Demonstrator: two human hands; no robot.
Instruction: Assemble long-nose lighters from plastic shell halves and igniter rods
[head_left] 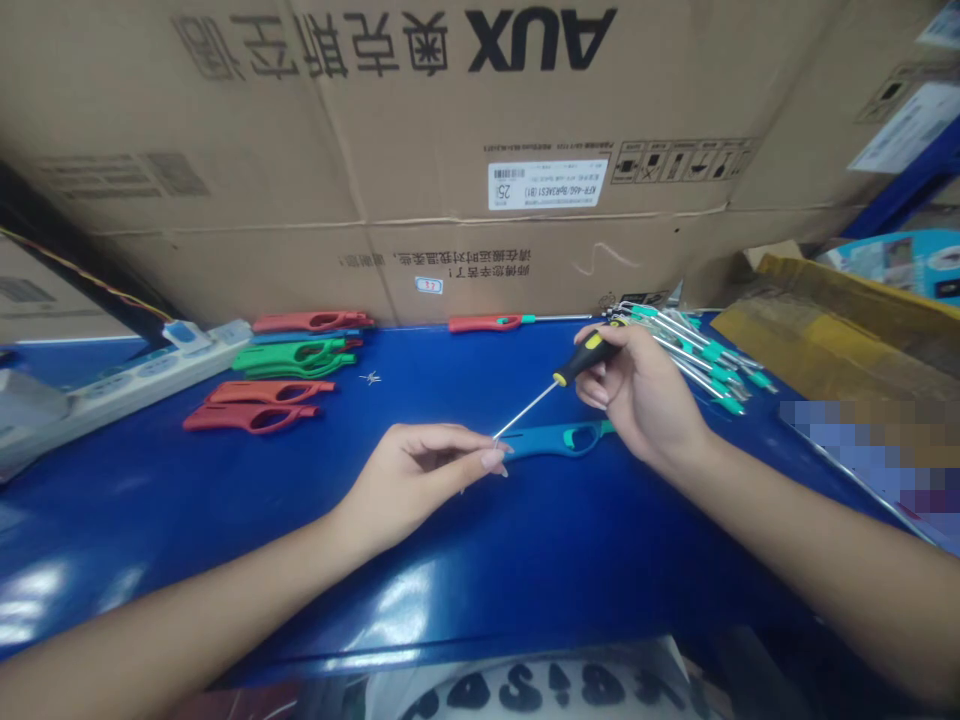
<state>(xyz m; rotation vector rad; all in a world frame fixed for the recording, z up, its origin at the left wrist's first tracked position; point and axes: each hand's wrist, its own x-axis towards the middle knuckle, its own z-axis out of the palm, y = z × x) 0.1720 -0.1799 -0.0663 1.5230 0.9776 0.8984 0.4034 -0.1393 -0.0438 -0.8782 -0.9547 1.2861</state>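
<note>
My right hand (651, 395) is closed around the black and yellow handle of a screwdriver (590, 357), whose thin shaft slants down to the left. At the shaft's tip my left hand (420, 475) pinches with thumb and forefinger; whatever small piece sits between those fingertips is too small to make out. Right behind the pinch lies a blue gas lighter (541, 441) with a green trigger, flat on the blue tabletop. My left fingers cover its left end, while my right hand hides part of its right end.
Red, orange, green and blue lighter casings (292, 357) lie at the left, beside a white power strip (135, 385). Small metal pins or screws (370, 378) lie nearby. A red lighter (484, 324) rests against the cardboard box (420, 130). Several metal lighter tubes (709, 365) are heaped at right.
</note>
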